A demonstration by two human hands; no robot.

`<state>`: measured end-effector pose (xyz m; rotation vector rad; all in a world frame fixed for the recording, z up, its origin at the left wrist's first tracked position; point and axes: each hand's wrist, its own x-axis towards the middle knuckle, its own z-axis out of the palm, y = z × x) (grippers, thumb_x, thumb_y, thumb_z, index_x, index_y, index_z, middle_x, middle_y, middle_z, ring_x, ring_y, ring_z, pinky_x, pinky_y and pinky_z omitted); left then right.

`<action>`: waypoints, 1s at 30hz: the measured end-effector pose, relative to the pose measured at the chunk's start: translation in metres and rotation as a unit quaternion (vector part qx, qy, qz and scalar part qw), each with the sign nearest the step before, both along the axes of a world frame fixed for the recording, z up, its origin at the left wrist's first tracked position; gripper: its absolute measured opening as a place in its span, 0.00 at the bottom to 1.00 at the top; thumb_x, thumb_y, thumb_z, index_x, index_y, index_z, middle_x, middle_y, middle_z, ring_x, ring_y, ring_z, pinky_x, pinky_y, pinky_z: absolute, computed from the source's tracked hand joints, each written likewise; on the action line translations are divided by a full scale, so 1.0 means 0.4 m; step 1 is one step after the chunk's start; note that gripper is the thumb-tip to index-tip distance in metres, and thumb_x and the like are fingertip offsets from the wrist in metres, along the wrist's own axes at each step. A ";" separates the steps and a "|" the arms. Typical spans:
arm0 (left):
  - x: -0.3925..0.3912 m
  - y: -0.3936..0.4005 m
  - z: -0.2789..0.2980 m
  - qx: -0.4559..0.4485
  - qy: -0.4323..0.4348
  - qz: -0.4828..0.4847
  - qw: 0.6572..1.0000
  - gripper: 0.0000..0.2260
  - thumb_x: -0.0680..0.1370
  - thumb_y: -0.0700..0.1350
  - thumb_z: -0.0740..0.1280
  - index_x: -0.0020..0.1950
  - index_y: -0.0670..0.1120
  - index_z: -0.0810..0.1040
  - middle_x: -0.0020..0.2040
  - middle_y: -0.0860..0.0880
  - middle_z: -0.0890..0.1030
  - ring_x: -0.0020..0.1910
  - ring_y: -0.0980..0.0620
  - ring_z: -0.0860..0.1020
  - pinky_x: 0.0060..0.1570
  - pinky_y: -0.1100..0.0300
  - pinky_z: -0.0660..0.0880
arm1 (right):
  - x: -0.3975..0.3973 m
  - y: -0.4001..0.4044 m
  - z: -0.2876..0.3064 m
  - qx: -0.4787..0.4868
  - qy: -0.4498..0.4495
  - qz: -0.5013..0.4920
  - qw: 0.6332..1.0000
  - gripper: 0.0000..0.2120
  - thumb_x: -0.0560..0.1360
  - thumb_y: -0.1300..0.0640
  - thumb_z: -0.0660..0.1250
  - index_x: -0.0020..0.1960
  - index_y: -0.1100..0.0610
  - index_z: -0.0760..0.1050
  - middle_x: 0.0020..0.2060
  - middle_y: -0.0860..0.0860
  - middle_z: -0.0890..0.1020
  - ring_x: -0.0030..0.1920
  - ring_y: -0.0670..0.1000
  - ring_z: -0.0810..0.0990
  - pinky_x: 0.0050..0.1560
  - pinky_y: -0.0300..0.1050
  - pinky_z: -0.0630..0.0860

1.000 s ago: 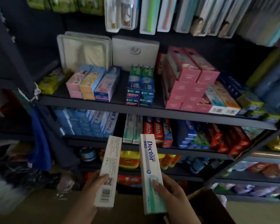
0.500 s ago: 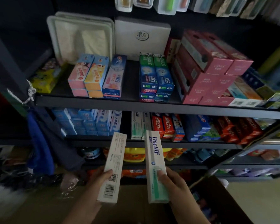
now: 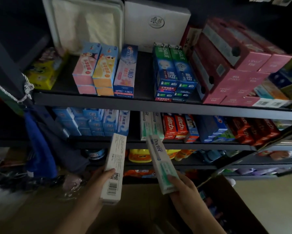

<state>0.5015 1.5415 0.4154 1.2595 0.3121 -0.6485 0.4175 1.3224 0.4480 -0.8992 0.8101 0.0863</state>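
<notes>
**Two toothpaste boxes, one in each of your hands**

Head view: your left hand (image 3: 98, 184) holds the barcode box (image 3: 115, 164), a long white carton turned printed-back up. The grip is closed round its lower half, with the thumb lying across the face beside the QR code. Your right hand (image 3: 184, 188) holds the Doctor box (image 3: 160, 159), white with a green end, and its grip is closed round that green end with the thumb on top. Both cartons slant up toward the middle shelf (image 3: 209, 146), their far ends closer together than their near ends, not touching. Their tips sit just in front of the shelf's front edge. Behind the tips, matching white-green cartons (image 3: 151, 125) stand on that shelf. Blue cartons (image 3: 91, 122) stand to their left across a dark gap, and red cartons (image 3: 175, 126) stand just to their right. Pink boxes (image 3: 234, 78) are stacked on the upper shelf (image 3: 91, 101).
</notes>
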 end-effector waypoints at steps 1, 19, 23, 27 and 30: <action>-0.003 0.000 0.003 0.000 -0.003 -0.001 1.000 0.18 0.64 0.48 0.73 0.52 0.45 0.77 0.55 0.37 0.79 0.49 0.42 0.77 0.46 0.52 0.73 | 0.009 -0.002 0.002 0.011 -0.010 -0.009 1.000 0.20 0.66 0.62 0.69 0.58 0.61 0.77 0.50 0.59 0.83 0.49 0.57 0.82 0.38 0.45 0.81; 0.029 0.014 -0.119 0.035 0.054 0.113 0.991 0.14 0.70 0.40 0.65 0.55 0.48 0.75 0.46 0.40 0.82 0.45 0.39 0.79 0.36 0.48 0.73 | 0.239 -0.069 -0.090 0.057 0.082 -0.009 0.995 0.12 0.77 0.59 0.66 0.58 0.62 0.73 0.54 0.60 0.80 0.54 0.56 0.80 0.52 0.49 0.80; 0.029 0.009 -0.134 0.022 0.066 0.118 0.991 0.16 0.66 0.42 0.66 0.54 0.49 0.77 0.43 0.43 0.84 0.45 0.39 0.80 0.36 0.48 0.73 | 0.213 -0.101 -0.079 0.066 0.059 -0.025 0.996 0.14 0.76 0.58 0.67 0.60 0.61 0.73 0.55 0.60 0.80 0.54 0.56 0.81 0.45 0.45 0.83; 0.027 -0.002 -0.139 0.022 0.048 0.118 0.992 0.12 0.72 0.39 0.64 0.53 0.49 0.76 0.39 0.45 0.85 0.43 0.39 0.80 0.37 0.48 0.73 | 0.173 -0.122 -0.082 0.065 0.038 -0.036 0.996 0.15 0.76 0.58 0.65 0.61 0.62 0.73 0.56 0.61 0.79 0.55 0.57 0.80 0.44 0.45 0.83; 0.025 -0.003 -0.138 0.035 0.062 0.123 0.990 0.12 0.70 0.42 0.66 0.53 0.51 0.76 0.41 0.45 0.84 0.45 0.41 0.80 0.37 0.49 0.74 | 0.179 -0.122 -0.083 0.038 0.031 -0.009 0.999 0.14 0.76 0.57 0.65 0.60 0.60 0.74 0.55 0.59 0.80 0.55 0.55 0.81 0.47 0.45 0.82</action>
